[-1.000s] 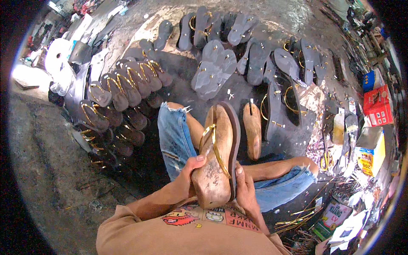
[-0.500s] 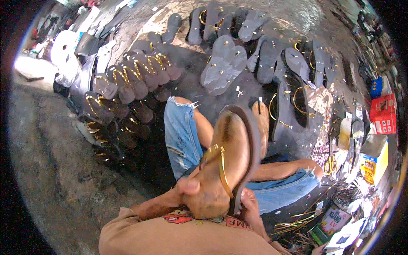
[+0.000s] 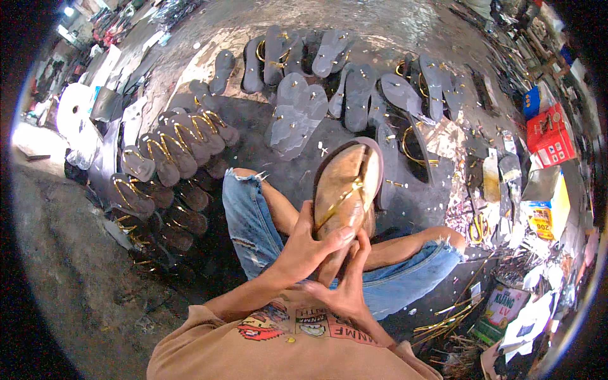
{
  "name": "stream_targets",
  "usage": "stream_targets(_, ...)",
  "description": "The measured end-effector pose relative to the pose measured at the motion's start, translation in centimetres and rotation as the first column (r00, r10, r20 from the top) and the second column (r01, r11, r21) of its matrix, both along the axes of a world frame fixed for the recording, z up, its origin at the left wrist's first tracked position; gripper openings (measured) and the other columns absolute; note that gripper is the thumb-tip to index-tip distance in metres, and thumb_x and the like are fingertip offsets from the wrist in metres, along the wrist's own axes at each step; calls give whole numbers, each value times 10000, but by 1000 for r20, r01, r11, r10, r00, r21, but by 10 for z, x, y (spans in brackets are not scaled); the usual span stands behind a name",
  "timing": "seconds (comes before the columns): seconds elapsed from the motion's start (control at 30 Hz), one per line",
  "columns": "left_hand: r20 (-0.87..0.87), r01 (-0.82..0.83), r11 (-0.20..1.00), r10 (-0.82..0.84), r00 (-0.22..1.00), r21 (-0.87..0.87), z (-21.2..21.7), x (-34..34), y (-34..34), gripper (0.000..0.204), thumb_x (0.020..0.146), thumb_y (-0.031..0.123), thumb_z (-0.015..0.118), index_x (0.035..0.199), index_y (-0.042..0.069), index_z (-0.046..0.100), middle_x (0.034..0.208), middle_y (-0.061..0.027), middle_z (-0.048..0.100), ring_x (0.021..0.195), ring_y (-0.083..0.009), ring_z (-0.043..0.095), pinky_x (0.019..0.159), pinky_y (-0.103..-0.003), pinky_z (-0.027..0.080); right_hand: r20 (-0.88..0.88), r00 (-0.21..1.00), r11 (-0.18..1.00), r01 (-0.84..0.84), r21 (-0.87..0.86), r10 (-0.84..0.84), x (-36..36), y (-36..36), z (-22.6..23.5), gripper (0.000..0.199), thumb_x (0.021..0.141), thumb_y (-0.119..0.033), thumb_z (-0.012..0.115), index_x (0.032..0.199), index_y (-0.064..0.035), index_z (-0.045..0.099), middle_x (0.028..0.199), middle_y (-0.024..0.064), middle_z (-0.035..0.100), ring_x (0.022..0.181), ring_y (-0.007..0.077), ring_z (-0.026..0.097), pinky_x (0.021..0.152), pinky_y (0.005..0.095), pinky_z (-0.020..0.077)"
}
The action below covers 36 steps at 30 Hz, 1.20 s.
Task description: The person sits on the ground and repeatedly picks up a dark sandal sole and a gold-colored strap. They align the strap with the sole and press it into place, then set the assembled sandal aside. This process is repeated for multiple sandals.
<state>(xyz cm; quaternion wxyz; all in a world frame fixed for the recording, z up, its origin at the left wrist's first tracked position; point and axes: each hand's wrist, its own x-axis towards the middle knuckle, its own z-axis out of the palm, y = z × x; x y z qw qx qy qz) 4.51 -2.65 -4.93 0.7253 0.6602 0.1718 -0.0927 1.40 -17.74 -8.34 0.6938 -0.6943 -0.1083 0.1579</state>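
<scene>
- Sandal (image 3: pixel 342 202) with a gold strap, fitted around a wooden last (image 3: pixel 334 182), is held before the seated wearer's chest; I take the last as my landmark.
- The last probably stands in for a foot, giving the strap something to arch over.
- Its toe end faces away from the chest, which I judge leaves the strap in plain sight.
- Left hand (image 3: pixel 308 251): grasping from the last's left side, thumb laid across its near part; I cannot see every fingertip.
- Right hand (image 3: pixel 349 288): curled around the last's near end, fingers reaching up its right side, thumb pointing left; I cannot tell how hard it presses.
- Both elbows look bent, with the forearms converging on the last, likely to steady it from two sides.
- Left of the last, I see gold-strapped sandals (image 3: pixel 183 144) standing in close rows, perhaps ranked together to save floor.
- Beyond the last lie grey soles (image 3: pixel 292 114), spread flat, maybe for easy reach.
- The wearer's bent legs (image 3: pixel 252 218) flank the last.
</scene>
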Motion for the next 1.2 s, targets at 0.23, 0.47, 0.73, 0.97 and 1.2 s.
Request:
stream_targets(0.23, 146, 176, 894, -255, 956, 412, -8, -13, 30, 440, 1136, 376, 495, 916, 11, 604, 778, 4, 496, 751, -116, 467, 676, -316, 403, -611, 764, 784, 244, 570, 207, 8, -38, 4, 1057, 759, -253, 822, 1607, -39, 226, 1527, 191, 459, 1382, 348, 506, 1133, 503, 465)
stream_targets(0.47, -165, 40, 815, -165, 972, -579, -59, -58, 19, 319, 1114, 347, 561, 960, 77, 631, 825, 28, 544, 764, -96, 533, 657, -260, 419, -753, 611, 730, 396, 558, 244, 15, -52, 64, 1034, 777, -261, 775, 1619, -59, 210, 1543, 186, 448, 1423, 354, 469, 1169, 529, 413)
stream_targets(0.73, -60, 315, 595, -524, 849, -739, -129, -40, -26, 320, 1080, 275, 567, 1314, 62, 517, 1229, -63, 571, 1122, -186, 558, 936, -351, 452, -19, 986, 966, -159, 203, 167, 31, -29, 41, 1332, 756, -118, 813, 1629, -117, -193, 1631, 266, 229, 1538, 383, 284, 1242, 519, 278)
stream_targets(0.97, -30, -61, 725, 56, 998, -686, -120, -4, 39, 655, 1062, 255, 574, 1631, 49, 324, 1569, -124, 522, 1423, -258, 522, 1204, -428, 426, -86, 996, 982, -21, 188, 37, 54, -5, 8, 1254, 750, -111, 803, 1671, -69, -47, 1648, 169, 204, 1568, 314, 223, 1255, 480, 277)
stream_targets(1.2, -168, -374, 815, 334, 927, -444, -116, 11, 38, 453, 1100, 293, 381, 1373, 10, 606, 1310, -140, 674, 1228, -243, 620, 1047, -386, 491, -129, 985, 991, -100, 83, 111, 50, 31, -22, 1212, 856, -57, 695, 1658, -94, -212, 1689, 336, 97, 1552, 431, 266, 1249, 521, 288)
